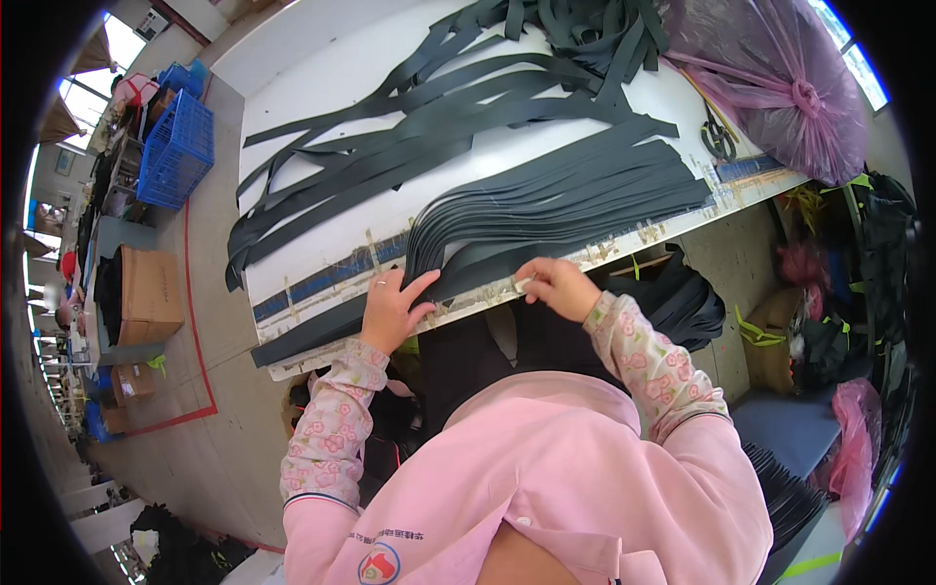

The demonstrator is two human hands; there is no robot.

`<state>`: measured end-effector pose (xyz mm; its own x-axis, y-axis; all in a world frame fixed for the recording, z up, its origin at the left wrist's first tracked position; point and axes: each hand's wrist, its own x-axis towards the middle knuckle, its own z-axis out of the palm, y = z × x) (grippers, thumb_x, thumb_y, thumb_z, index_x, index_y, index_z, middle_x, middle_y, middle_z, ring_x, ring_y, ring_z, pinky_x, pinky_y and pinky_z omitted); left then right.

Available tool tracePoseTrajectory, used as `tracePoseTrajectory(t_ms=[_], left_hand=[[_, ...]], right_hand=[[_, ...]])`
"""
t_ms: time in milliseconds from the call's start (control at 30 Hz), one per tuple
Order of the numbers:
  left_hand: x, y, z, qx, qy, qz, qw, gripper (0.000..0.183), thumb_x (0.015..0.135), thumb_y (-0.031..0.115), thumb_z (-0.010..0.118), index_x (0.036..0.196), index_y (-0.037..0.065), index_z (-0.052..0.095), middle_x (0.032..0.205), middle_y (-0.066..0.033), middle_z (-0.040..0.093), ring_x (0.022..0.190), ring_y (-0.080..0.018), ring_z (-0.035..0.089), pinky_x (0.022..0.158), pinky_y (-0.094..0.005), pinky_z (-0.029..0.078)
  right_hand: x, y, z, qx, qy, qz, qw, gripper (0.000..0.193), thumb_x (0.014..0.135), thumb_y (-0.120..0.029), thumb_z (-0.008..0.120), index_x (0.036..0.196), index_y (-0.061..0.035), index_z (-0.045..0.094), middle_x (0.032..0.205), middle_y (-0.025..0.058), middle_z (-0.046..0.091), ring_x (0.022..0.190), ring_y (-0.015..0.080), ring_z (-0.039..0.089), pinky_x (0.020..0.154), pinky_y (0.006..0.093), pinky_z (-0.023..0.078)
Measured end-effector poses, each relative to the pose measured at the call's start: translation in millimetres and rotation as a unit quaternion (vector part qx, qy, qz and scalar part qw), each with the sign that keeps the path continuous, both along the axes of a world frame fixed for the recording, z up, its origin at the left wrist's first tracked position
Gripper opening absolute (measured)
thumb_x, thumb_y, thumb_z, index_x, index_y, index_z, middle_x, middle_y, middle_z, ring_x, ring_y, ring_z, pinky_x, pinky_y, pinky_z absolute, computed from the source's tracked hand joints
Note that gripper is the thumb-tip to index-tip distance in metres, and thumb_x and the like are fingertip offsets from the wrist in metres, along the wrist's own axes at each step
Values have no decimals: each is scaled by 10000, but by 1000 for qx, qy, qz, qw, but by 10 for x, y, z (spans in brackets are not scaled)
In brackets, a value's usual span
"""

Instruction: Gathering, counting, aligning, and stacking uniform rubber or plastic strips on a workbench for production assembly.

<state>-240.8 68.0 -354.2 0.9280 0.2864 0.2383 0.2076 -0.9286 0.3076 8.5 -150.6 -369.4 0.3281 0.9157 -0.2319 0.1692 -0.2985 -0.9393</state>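
Note:
Along the table's near edge lies a dark green-grey fabric strip (317,331). My left hand (393,310) rests on it, thumb and forefinger spread apart, a ring on one finger. My right hand (561,289) is closed in a pinch around a small whitish piece (524,286), perhaps chalk, over the front edge to the right. Just beyond both hands a neat stack of similar strips (575,200) fans out, its left ends bent down near my left fingertips. Looser strips (390,166) lie across the white table (312,73) farther back.
Black-handled scissors (719,139) lie at the table's right end, beside a big tied pink plastic bag (790,93). A dark bundle (678,302) sits below the edge at right. Off to the left are a blue crate (177,151) and a cardboard box (151,295).

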Motion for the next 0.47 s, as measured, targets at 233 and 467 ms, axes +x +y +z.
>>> tracePoseTrajectory(t_ms=[233,467], left_hand=[[329,369,578,-236,-12,-59,970,538,878,96,600,1410,116,526,1190,-132,661,1069,-334,643,923,-396,505],[1466,-188,2896,-636,92,-98,760,584,955,169,646,1496,160,427,896,-11,665,820,-52,647,862,-256,568]], right_hand=[[-131,452,125,-35,-298,-22,954,291,898,-287,684,1075,-59,646,856,177,719,834,373,693,764,462,541],[-219,188,1814,340,-194,57,918,722,878,-421,757,1459,-107,465,1291,227,619,1166,311,632,1015,412,481]])
